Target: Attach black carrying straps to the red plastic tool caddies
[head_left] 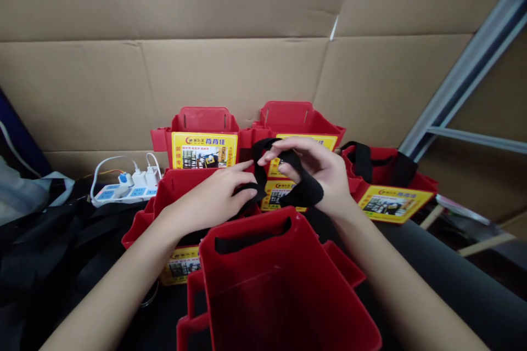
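Head view: left hand (218,194) lay knuckles up, grip pressed together on a black woven strap (302,189), pointer finger stretched toward the other hand. Right hand (317,173) had the same flat, matte strap looped over its palm, grip pinching the upper band between thumb and fingers. The strap sat just above the far rim of a red plastic bin (284,285), boxy, smooth, glossy, and ran through a slot in that rim. More red bins stood behind on the bench (453,269), each with a shiny yellow label: one back left (203,137), one back centre (298,120), one at right (391,186) with black straps already in it. A white power strip (123,189) with plugs and thin cables lay at left. Dark cloth (49,247) was bunched at far left. Creased brown cardboard (230,38) formed the backdrop.
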Demonstrator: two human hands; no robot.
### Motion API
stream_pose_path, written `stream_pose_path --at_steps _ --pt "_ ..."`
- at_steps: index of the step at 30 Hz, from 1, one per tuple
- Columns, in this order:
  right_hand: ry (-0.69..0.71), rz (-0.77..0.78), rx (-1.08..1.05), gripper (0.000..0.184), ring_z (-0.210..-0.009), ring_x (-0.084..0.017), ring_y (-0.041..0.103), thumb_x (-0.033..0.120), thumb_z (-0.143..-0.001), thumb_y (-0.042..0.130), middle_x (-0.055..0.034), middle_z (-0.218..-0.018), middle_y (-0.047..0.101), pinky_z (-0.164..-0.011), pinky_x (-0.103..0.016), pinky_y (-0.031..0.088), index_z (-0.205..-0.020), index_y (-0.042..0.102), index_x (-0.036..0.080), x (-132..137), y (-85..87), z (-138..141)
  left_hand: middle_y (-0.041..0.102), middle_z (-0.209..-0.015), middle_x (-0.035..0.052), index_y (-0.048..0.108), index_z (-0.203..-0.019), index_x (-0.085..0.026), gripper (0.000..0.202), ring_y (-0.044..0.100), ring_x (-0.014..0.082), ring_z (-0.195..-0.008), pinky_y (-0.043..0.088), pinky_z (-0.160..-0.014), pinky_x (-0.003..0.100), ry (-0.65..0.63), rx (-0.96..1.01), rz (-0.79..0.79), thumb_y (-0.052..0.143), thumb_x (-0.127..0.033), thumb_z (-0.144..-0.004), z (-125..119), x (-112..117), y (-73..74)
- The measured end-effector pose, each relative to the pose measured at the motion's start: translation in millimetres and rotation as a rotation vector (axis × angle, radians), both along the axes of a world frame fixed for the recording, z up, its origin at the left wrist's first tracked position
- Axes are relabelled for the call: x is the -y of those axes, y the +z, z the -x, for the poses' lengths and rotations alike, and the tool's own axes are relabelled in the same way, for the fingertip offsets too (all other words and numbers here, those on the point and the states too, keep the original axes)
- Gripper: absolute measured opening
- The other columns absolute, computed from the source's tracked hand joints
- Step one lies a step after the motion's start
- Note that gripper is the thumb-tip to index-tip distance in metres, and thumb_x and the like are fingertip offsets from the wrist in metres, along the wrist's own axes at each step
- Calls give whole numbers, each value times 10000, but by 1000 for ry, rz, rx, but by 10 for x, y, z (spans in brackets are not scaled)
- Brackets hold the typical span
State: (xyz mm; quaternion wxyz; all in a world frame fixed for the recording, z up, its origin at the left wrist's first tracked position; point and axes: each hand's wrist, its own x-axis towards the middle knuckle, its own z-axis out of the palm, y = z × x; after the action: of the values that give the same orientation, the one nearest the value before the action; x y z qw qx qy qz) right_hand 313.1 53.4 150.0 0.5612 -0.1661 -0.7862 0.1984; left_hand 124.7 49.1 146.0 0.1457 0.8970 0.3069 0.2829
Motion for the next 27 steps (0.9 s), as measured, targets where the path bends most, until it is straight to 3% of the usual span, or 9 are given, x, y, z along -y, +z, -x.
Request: stream_pose_path --at_steps 5,9,12,14,16,18,22,25,27 --pt "272 148 -55 264 -673 -149 646 353 -697 709 27 -731 622 -665 -326 536 -882 550 253 3 -43 -6 638 -1001 78 640 -915 -151 194 583 190 -922 451 -860 361 -36 19 66 464 -210 -857 -79 -1 -44" --pt "352 243 75 279 -517 -120 603 357 -675 721 32 -669 611 -556 -294 523 -874 563 243 27 -7 -105 653 -891 41 615 -890 -164 159 588 169 -879 460 -833 317 -146 197 215 463 -187 -847 -95 73 8" --pt "286 181 50 233 -544 -99 596 245 -699 701 39 -710 620 -605 -276 519 -906 597 266 13 82 -248 600 -691 8 558 -815 -160 157 577 141 -671 481 -694 287 4 445 294 451 -264 -864 -14 70 74" --pt "161 187 -32 433 -620 -93 607 241 -703 688 29 -928 637 -657 -273 514 -1096 536 340 -49 132 -339 561 -665 -11 518 -790 -172 163 547 120 -603 474 -633 264 59 659 283 444 -295 -867 73 31 119" --pt "21 298 -95 660 -697 -96 613 285 -711 666 0 -1173 565 -670 -263 510 -1282 352 393 -147 139 -385 534 -689 -15 496 -752 -181 159 527 111 -617 461 -626 244 69 808 195 451 -291 -856 152 -10 154" --pt "-50 487 -49 642 -708 -103 612 343 -755 609 -46 -1198 554 -638 -251 507 -1321 305 337 -247 85 -362 487 -677 -15 468 -695 -181 185 491 110 -628 433 -610 226 85 846 101 452 -285 -846 192 -29 175" --pt "87 819 268 332 -543 -113 590 414 -859 441 -57 -760 658 -470 -215 442 -1036 541 152 -325 -113 -162 412 -667 -12 439 -674 -180 194 407 111 -620 366 -575 220 56 761 61 449 -277 -841 145 16 176" --pt "207 850 469 270 -464 -82 528 405 -819 508 -7 -592 615 -429 -185 386 -812 566 142 -283 -205 -23 397 -669 -9 442 -689 -185 190 375 118 -619 340 -574 233 -3 725 37 435 -277 -855 76 71 165" --pt "187 783 562 262 -448 -69 484 397 -736 614 20 -534 582 -416 -179 366 -690 559 145 -260 -228 18 402 -661 -7 441 -693 -189 192 375 123 -618 340 -578 240 -58 725 4 419 -267 -868 50 105 165"
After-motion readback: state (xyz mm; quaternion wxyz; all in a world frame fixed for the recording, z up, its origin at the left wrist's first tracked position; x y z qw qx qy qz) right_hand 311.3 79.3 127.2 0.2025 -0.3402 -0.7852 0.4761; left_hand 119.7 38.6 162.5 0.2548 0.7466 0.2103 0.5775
